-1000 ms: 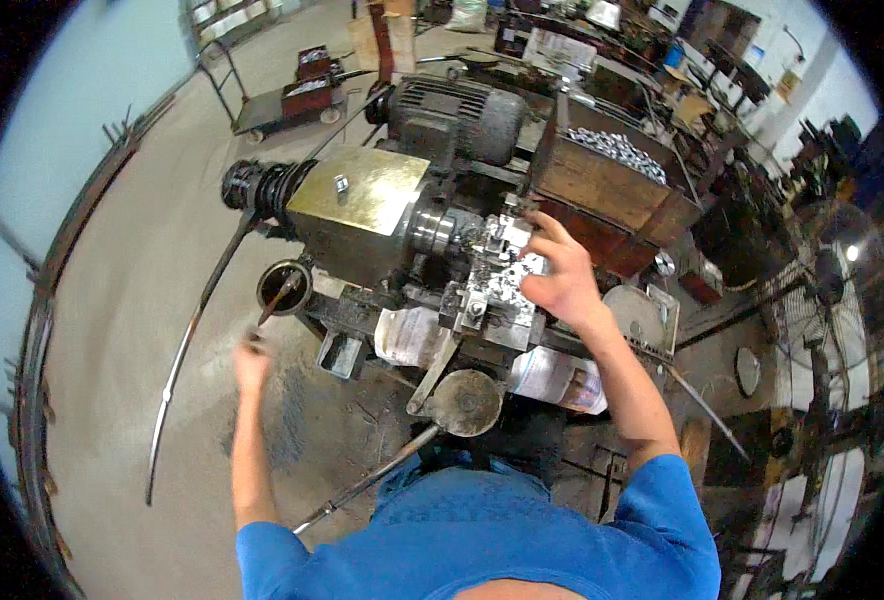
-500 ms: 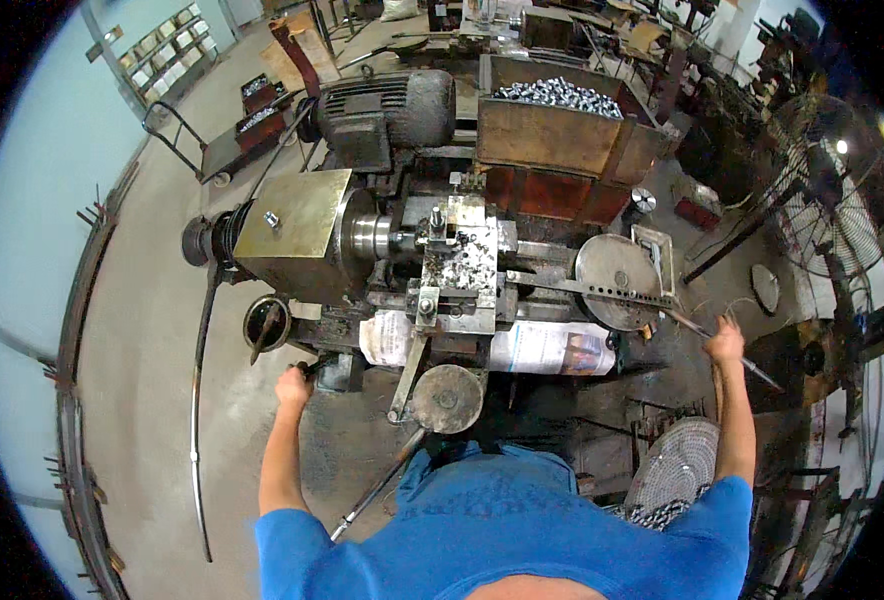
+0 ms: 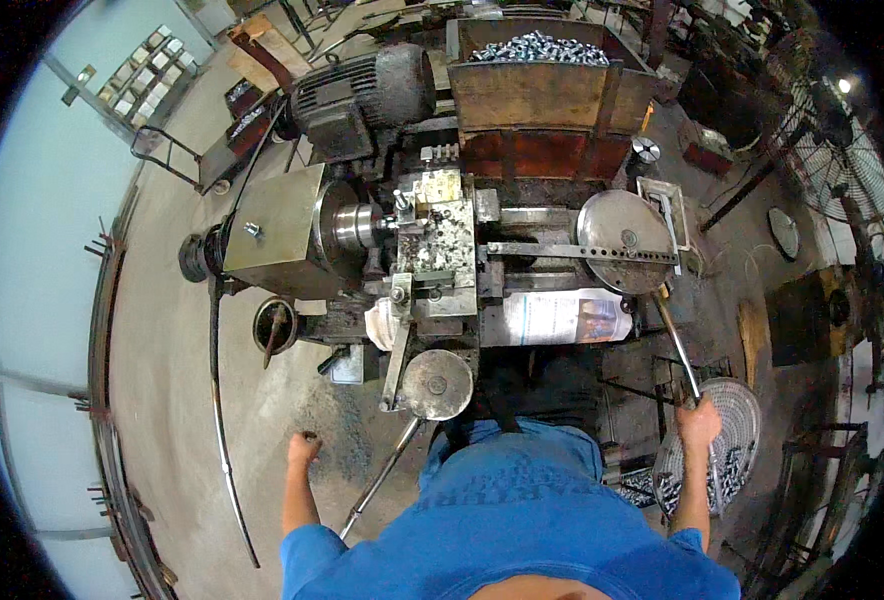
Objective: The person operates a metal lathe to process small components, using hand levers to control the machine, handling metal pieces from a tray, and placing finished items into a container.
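Observation:
My right hand (image 3: 699, 425) is wrapped round a long metal lever (image 3: 677, 350) that runs up to a round steel disc (image 3: 622, 245) on the right of the lathe. My left hand (image 3: 303, 449) hangs over the floor with its fingers curled. A dark spot shows at its fingertips, too small to name. Nearest to it is a short black handle (image 3: 332, 362) by the machine's front. The chip-strewn tool carriage (image 3: 440, 245) sits close beside the shiny chuck (image 3: 352, 223). A second lever (image 3: 382, 478) slants from a smaller disc (image 3: 438, 385) toward my left side.
Behind the lathe stand a motor (image 3: 367, 95) and a metal bin (image 3: 532, 95) of small shiny parts. A round woven basket (image 3: 732, 425) with more parts is by my right arm. A dark pot (image 3: 275, 326) stands left of the machine, a fan (image 3: 832, 150) far right.
My right hand has pulled the lever round toward my body, and the carriage has moved left to the chuck. My left hand has come off the black handle and drawn back nearer me.

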A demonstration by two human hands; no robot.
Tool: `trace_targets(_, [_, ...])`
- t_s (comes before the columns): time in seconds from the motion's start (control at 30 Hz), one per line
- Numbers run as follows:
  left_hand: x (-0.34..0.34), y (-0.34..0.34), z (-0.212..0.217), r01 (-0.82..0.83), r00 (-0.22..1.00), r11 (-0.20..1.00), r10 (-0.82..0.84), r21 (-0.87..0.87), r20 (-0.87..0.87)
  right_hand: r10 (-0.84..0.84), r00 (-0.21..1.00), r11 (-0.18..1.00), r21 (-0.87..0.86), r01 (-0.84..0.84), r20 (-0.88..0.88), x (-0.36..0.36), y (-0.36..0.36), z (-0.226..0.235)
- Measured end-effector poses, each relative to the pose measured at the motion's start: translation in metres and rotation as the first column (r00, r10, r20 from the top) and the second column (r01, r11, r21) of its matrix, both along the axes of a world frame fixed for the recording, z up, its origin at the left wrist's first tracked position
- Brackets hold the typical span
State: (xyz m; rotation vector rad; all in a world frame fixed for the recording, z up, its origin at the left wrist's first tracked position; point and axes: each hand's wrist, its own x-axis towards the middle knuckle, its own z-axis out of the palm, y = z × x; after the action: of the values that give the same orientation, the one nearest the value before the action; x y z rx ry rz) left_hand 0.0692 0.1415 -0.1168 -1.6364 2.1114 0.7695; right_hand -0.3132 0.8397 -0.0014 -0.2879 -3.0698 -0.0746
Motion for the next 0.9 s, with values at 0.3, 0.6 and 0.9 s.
trace_targets(0.3, [-0.076, -0.019, 0.0, 0.179, 0.969, 0.981, -0.189, -0.076, -0.156, -0.103, 0.986, 0.988, -0.098, 0.116, 0.132, 0.031, -0.039, 0.022])
trace_targets(0.6, [-0.101, -0.015, 0.021, 0.188, 0.969, 0.977, -0.202, -0.105, -0.143, -0.182, 0.967, 0.983, 0.009, 0.183, 0.178, -0.02, 0.004, 0.013])
trace_targets(0.9, [-0.19, -0.026, 0.045, 0.489, 0.833, 0.73, -0.553, -0.477, 0.008, -0.05, 0.997, 0.909, 0.411, 0.068, -0.056, -0.228, 0.025, 0.025])
